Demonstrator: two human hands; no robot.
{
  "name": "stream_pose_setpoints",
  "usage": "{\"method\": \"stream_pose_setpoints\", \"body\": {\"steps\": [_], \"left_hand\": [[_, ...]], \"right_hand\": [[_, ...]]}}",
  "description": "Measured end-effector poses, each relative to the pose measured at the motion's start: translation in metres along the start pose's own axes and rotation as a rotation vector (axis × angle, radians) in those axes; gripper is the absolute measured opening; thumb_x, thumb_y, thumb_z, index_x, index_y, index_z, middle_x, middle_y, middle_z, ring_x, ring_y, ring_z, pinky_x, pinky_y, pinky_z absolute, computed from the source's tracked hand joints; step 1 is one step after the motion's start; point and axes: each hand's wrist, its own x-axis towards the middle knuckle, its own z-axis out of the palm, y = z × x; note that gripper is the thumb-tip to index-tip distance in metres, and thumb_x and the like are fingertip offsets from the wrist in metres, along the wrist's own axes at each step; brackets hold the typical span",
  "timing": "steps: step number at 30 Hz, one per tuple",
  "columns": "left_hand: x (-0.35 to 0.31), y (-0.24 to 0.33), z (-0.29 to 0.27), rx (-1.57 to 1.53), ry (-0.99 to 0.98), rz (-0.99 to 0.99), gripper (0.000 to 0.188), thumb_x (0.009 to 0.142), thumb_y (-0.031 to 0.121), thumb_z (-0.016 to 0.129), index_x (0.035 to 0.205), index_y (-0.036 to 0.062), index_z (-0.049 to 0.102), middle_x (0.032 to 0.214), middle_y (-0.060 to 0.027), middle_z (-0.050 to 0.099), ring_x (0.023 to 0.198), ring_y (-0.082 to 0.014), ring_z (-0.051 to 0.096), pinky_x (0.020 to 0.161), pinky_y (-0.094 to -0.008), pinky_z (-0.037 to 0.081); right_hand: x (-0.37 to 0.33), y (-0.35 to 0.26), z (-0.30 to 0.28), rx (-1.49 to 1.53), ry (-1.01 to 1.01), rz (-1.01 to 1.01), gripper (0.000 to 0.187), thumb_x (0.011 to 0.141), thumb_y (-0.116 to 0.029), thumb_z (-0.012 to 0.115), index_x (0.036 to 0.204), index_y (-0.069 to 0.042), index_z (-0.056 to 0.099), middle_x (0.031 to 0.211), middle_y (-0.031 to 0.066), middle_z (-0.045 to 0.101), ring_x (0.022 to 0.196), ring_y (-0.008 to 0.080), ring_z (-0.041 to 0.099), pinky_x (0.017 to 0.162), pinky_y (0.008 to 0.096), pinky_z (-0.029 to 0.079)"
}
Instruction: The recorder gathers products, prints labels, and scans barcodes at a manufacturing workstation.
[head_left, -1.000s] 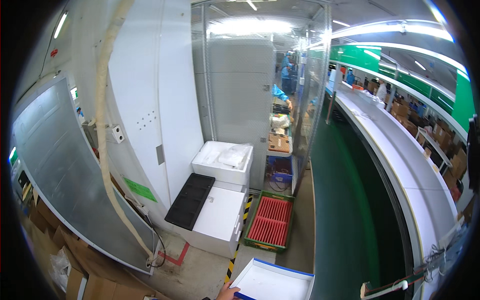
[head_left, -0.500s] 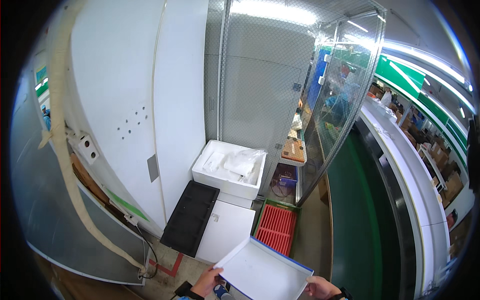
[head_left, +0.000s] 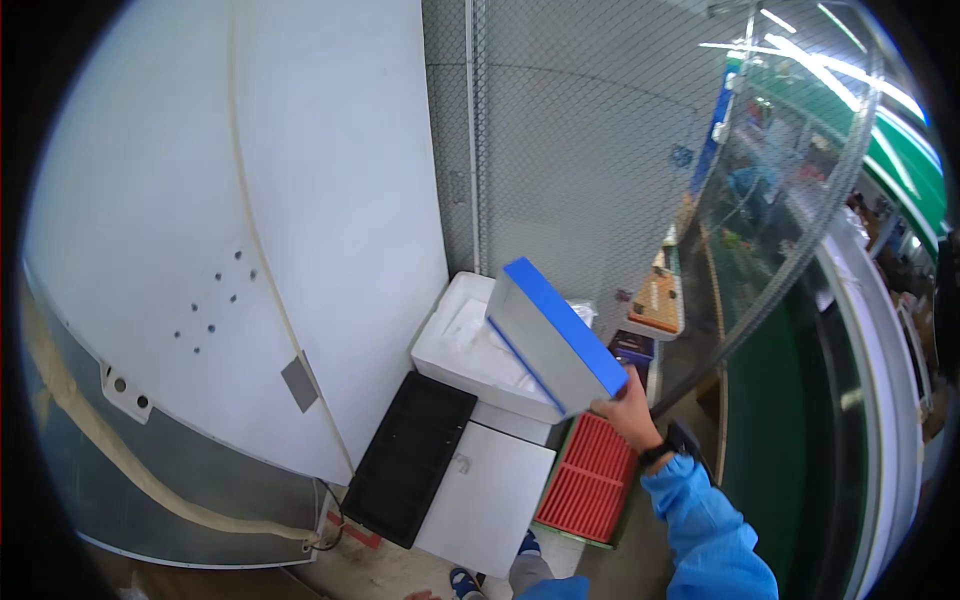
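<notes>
Tray (head_left: 555, 335), blue and white, held up, not yet put down, gripped by right hand (head_left: 628, 410) near foam box (head_left: 480, 378); can't tell left hand's (head_left: 424, 595) grip.

There's the shallow blue-and-white tray (head_left: 550, 348), tilted steeply, 1 broad blue strip along its upper right side and 1 thin blue edge at lower left. It's up in the right hand (head_left: 627, 412), covering part of the white foam box (head_left: 450, 352) from here.
</notes>
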Motion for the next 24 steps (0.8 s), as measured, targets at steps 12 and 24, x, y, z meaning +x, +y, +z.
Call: {"method": "stream_pose_setpoints", "body": {"steps": [12,24], "left_hand": [[-0.015,-0.106,0.027,0.414,-0.016,0.145,0.047,0.095,0.036,0.059,0.133,0.0101,0.051,0.123,-0.0121,0.061,0.101,-0.0279,0.062,0.080,-0.0401,0.053],[-0.048,-0.068,0.095,-0.023,0.233,-0.075,0.035,0.102,0.015,0.045,0.134,0.0052,0.047,0.121,-0.0140,0.062,0.104,-0.0274,0.065,0.085,-0.0373,0.055]], "right_hand": [[0.167,0.205,0.065,-0.733,-0.697,-0.404,0.053,0.073,0.006,0.059,0.125,-0.008,0.056,0.137,0.0262,0.048,0.133,0.0425,0.043,0.106,0.0440,0.044],[0.206,0.261,0.147,-0.238,-0.120,0.434,0.063,0.084,-0.014,0.061,0.143,-0.001,0.045,0.091,0.0192,0.070,0.073,0.0294,0.070,0.067,0.0381,0.056]]}}
